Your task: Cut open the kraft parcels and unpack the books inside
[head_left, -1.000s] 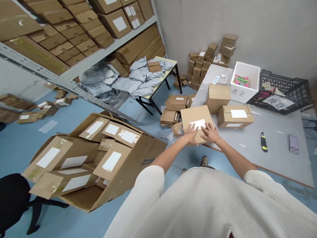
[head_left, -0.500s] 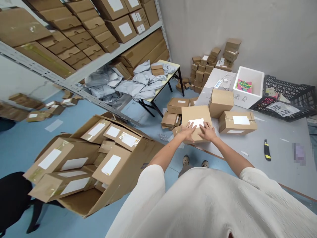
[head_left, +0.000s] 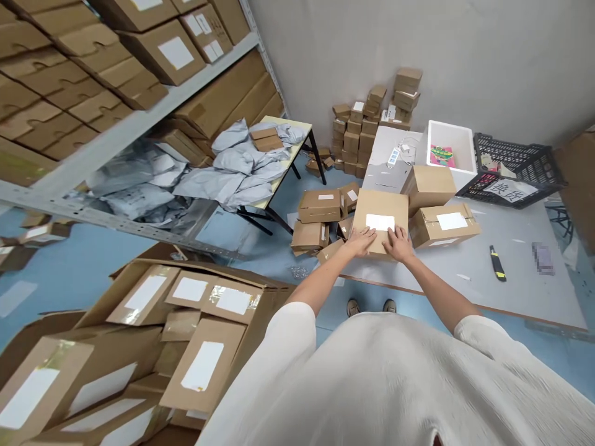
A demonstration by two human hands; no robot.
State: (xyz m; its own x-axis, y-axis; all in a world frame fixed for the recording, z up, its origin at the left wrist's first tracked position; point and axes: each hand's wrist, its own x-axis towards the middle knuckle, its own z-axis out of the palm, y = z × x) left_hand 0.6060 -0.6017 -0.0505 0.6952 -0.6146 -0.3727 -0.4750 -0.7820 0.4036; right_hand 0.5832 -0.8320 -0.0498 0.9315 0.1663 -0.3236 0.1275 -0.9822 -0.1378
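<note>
A square cardboard box (head_left: pixel 379 203) with a white label (head_left: pixel 380 222) lies at the left end of the grey table (head_left: pixel 469 272). My left hand (head_left: pixel 361 241) rests on the box top at the label's lower left, fingers spread. On the lower right of the same top lies my right hand (head_left: pixel 398 244), its fingers apart near the label's edge. Neither hand grips anything. Just right of this box are an unlabelled carton (head_left: pixel 430 186) and a taped carton (head_left: pixel 445 224) with white labels.
A utility knife (head_left: pixel 497 263), a white foam bin (head_left: pixel 450 148) and a black crate (head_left: pixel 515 167) are on the table. Small boxes (head_left: pixel 317 205) sit on the floor to the left. A large open carton (head_left: pixel 260 316) full of parcels is at lower left, below the shelving (head_left: pixel 162 102).
The view has turned and shifted. The box has moved onto the table, closer to the two cartons. My hands have slid off most of the label towards the box's near edge.
</note>
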